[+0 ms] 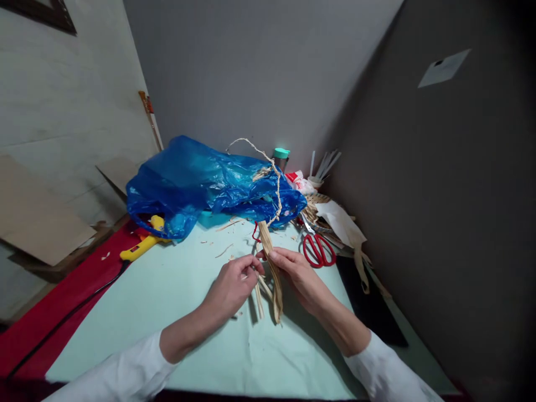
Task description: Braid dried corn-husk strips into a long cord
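My left hand (233, 287) and my right hand (296, 272) meet over the pale green table cover (176, 312). Both pinch a bundle of tan dried leaf strips (271, 273) that hangs down between them. My right thumb and fingers press the wide strip near its top. My left fingers are closed on thinner strips beside it. From the bundle's top a twisted cord (274, 178) of the same fibre rises and curls over the blue plastic bag (201, 184).
Red-handled scissors (319, 250) lie right of my hands. A yellow glue gun (142, 243) sits at the left beside the bag. At the back right stand a teal-capped bottle (281, 157), a cup of white sticks (320, 170) and woven pieces (335, 220). Walls close in behind and right.
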